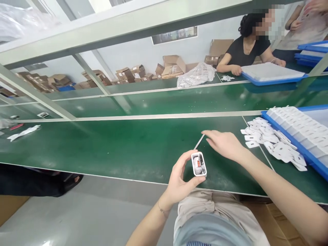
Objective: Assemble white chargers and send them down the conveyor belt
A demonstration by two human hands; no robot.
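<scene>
My left hand [180, 177] grips a small white open-topped plastic housing [192, 164] between fingers and thumb. Inside it show an orange-red label and some dark and metallic parts. My right hand [224, 143] is above the green bench, just beyond the housing and to its right. Its index finger and thumb close on the upper end of a thin pale strip [199, 141]. The strip's lower end runs down to behind the housing, near my left fingertips; whether it is joined to the housing I cannot tell.
White flat plastic pieces [274, 141] lie heaped at the right. Beside them a blue tray [279, 131] holds rows of white parts. Far left lie crumpled white strips [24, 132] and a red tool [16, 126]. Across the bench a co-worker [247, 51] holds another blue tray [258, 82].
</scene>
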